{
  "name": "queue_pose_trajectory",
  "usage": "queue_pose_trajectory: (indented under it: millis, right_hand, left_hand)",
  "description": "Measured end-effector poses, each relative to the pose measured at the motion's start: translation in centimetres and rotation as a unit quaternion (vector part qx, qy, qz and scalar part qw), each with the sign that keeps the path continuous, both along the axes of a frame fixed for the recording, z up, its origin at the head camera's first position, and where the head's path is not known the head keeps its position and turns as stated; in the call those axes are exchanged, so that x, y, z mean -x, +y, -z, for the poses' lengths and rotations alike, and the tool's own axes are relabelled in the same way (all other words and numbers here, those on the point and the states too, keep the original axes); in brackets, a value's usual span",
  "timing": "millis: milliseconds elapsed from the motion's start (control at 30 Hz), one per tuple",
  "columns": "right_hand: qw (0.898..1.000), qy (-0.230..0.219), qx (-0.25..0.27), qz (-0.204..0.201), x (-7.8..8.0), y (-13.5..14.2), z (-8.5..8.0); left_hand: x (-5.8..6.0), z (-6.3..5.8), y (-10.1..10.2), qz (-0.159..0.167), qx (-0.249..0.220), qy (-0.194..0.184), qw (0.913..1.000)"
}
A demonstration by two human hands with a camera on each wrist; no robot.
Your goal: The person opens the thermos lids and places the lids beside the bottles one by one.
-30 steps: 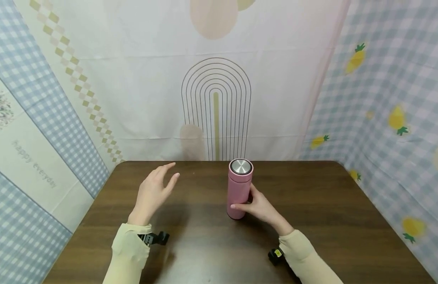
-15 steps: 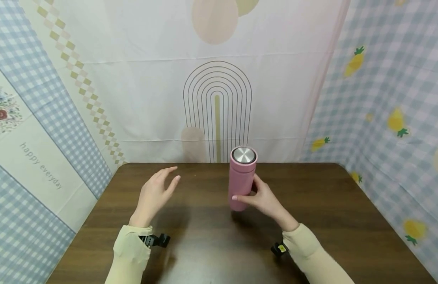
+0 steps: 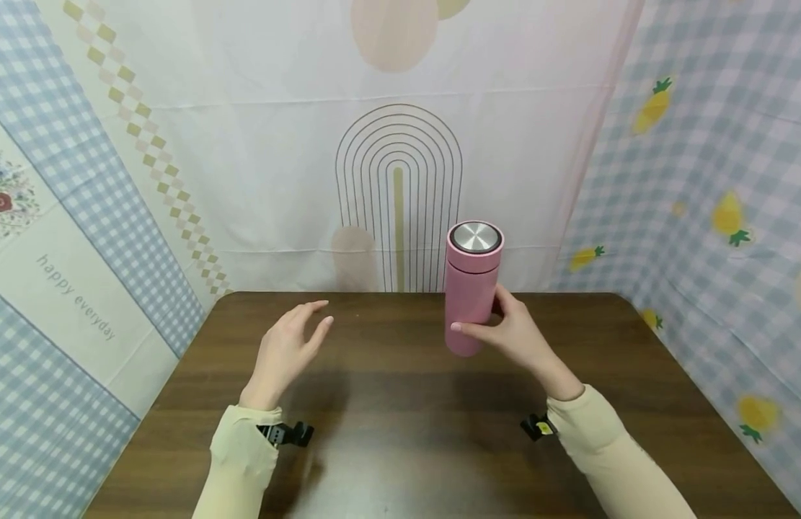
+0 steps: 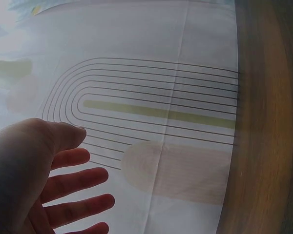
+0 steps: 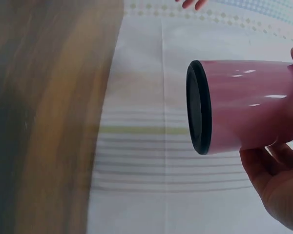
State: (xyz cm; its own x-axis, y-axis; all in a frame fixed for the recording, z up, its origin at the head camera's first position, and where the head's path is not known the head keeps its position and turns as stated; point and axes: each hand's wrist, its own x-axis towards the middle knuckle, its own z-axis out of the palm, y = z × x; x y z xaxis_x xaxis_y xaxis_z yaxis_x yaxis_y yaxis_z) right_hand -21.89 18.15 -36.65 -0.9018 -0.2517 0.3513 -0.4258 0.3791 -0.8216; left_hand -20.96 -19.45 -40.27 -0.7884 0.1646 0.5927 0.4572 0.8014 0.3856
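Note:
A pink thermos flask (image 3: 470,299) with a brushed silver lid top stands upright in the air above the table, right of the middle in the head view. My right hand (image 3: 517,335) grips its lower body from the right, with the thumb across the near side. In the right wrist view the black base of the flask (image 5: 249,105) shows, with table visible beyond it. My left hand (image 3: 285,353) hovers over the left part of the table and holds nothing. Its fingers (image 4: 78,183) are relaxed and apart in the left wrist view.
The dark wooden table (image 3: 400,447) spans the lower part of the head view. Behind it hangs a white patterned cloth (image 3: 270,180), and checked cloths close off the left and right sides. A black wrist camera (image 3: 299,434) sits on each sleeve.
My right hand has lifted the flask off the table and carried it up and to the right. My left hand has stayed nearly in place.

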Motion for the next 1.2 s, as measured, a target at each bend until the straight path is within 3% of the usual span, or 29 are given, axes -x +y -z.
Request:
queue_pose_trajectory:
  millis: [167,367,633,733,833,900,1067,1200]
  right_hand:
    - [0.998,0.028,-0.056,0.023,-0.1,1.0,-1.0]
    - [0.988,0.064,-0.132,0.053,-0.7,1.3,-1.3]
    - [0.986,0.052,-0.153,0.045,-1.0,1.0,-0.1]
    - [0.986,0.051,-0.157,0.038,-1.2,0.9,0.3]
    - [0.985,0.053,-0.162,0.031,-1.3,0.9,0.6]
    - [0.985,0.052,-0.162,0.029,-1.4,0.9,0.6]
    - [0.984,0.057,-0.166,0.023,-1.6,0.9,0.6]
    - [0.983,0.065,-0.172,0.014,-1.6,0.6,0.5]
  left_hand:
    - [0.1,0.1,0.0,0.002,-0.001,-0.006,1.0000]
    - [0.4,-0.2,0.2,0.010,0.000,0.003,0.9999]
    - [0.4,-0.6,0.3,0.022,0.009,0.001,0.9997]
    - [0.0,-1.2,0.4,0.041,0.005,-0.010,0.9991]
    - [-0.2,-2.9,1.0,0.075,0.011,-0.008,0.9971]
    - [0.0,-4.7,1.8,0.109,0.025,0.003,0.9937]
    - [0.9,-9.6,4.1,0.201,0.057,0.043,0.9769]
    - [1.1,-12.1,5.5,0.242,0.076,0.057,0.9657]
